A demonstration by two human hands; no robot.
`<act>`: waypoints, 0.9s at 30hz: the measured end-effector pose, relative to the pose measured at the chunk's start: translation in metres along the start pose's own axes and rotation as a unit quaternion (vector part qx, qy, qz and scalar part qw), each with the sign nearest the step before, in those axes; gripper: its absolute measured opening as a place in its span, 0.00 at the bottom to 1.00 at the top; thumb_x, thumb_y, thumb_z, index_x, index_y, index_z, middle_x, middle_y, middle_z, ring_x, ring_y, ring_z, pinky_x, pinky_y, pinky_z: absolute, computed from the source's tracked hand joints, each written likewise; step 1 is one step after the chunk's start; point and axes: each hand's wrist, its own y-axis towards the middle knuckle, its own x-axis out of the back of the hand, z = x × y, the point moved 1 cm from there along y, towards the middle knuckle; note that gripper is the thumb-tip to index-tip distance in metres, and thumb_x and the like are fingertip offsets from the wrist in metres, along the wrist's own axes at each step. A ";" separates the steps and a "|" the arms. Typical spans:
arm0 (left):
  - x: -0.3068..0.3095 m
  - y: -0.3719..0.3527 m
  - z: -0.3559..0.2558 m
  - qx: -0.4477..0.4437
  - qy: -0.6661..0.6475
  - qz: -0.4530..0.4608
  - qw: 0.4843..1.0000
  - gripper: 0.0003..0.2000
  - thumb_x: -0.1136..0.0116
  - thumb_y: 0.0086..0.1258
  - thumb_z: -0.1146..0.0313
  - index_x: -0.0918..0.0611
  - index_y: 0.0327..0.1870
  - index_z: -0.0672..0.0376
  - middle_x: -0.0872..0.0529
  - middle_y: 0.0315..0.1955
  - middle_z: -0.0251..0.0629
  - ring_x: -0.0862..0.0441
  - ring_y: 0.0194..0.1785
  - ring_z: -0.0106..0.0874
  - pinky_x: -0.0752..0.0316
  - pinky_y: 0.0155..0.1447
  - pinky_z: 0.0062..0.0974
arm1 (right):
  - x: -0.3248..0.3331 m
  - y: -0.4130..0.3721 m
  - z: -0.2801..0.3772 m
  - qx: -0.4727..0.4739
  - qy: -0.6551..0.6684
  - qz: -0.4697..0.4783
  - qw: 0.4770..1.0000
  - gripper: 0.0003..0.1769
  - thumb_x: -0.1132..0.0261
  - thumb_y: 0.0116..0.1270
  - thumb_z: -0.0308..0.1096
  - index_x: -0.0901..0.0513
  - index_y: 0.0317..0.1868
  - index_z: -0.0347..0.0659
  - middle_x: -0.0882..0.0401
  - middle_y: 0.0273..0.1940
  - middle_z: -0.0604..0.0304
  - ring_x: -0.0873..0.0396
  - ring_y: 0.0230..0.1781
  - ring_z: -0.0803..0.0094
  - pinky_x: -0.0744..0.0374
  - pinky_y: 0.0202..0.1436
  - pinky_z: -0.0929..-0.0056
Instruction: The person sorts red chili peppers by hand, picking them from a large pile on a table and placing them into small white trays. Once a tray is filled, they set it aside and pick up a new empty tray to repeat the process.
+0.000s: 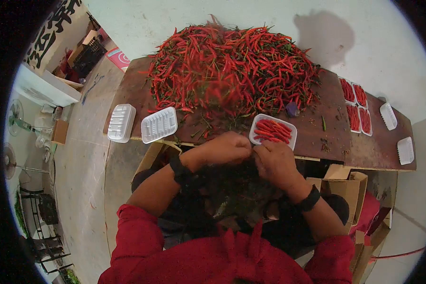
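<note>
My left hand (229, 150) and my right hand (275, 162) meet just off the table's front edge, fingers curled in and pinched close together. What they pinch, if anything, I cannot tell. Right above my right hand stands a white foam tray (293, 138) holding red chili peppers (272, 129) laid side by side. A large heap of red chilies (236, 71) with green stems covers the back of the table. Left of my hands lies an unfilled white tray (159, 125), beside a stack of white trays (121, 123).
On the brown table (326, 142), several filled chili trays (353, 118) sit at the right, with two white trays (388, 116) beyond. A purple object (292, 109) lies by the heap. Cardboard boxes (357, 189) stand below the table. A wall rises behind.
</note>
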 end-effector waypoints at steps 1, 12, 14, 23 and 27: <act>-0.002 0.000 -0.002 0.000 0.000 0.000 1.000 0.07 0.48 0.66 0.67 0.21 0.33 0.60 0.25 0.24 0.22 0.31 0.27 0.15 0.35 0.30 0.17 | -0.001 0.001 0.003 0.000 -0.001 0.000 1.000 0.03 0.41 0.52 0.31 0.24 0.28 0.42 0.26 0.23 0.54 0.22 0.27 0.54 0.25 0.29 0.58; -0.017 -0.001 -0.016 -0.075 0.046 -0.141 0.986 0.08 0.40 0.61 0.69 0.19 0.36 0.64 0.16 0.28 0.34 0.20 0.32 0.25 0.25 0.40 0.26 | 0.012 -0.002 -0.011 -0.180 0.181 0.213 0.943 0.10 0.39 0.58 0.34 0.17 0.35 0.37 0.19 0.33 0.45 0.19 0.36 0.52 0.24 0.39 0.60; -0.009 -0.001 -0.022 -0.053 0.033 -0.159 0.985 0.09 0.40 0.60 0.69 0.19 0.36 0.65 0.16 0.28 0.36 0.19 0.32 0.27 0.24 0.41 0.27 | -0.007 -0.011 -0.014 -0.186 0.253 0.166 0.935 0.11 0.40 0.59 0.31 0.19 0.40 0.35 0.19 0.35 0.50 0.19 0.36 0.61 0.23 0.39 0.66; -0.009 0.033 -0.018 -0.189 0.285 -0.153 0.927 0.09 0.43 0.60 0.68 0.18 0.37 0.62 0.17 0.32 0.42 0.18 0.38 0.33 0.25 0.44 0.29 | -0.006 -0.002 -0.019 -0.370 0.636 0.079 0.673 0.20 0.47 0.62 0.28 0.29 0.56 0.36 0.21 0.42 0.59 0.20 0.37 0.72 0.22 0.42 0.75; 0.008 0.052 -0.036 -0.176 0.335 -0.195 0.905 0.09 0.44 0.60 0.68 0.17 0.39 0.59 0.18 0.33 0.42 0.19 0.40 0.39 0.25 0.42 0.33 | -0.007 -0.006 -0.033 -0.413 0.641 0.046 0.645 0.14 0.49 0.62 0.26 0.25 0.47 0.35 0.22 0.35 0.59 0.24 0.28 0.74 0.25 0.34 0.77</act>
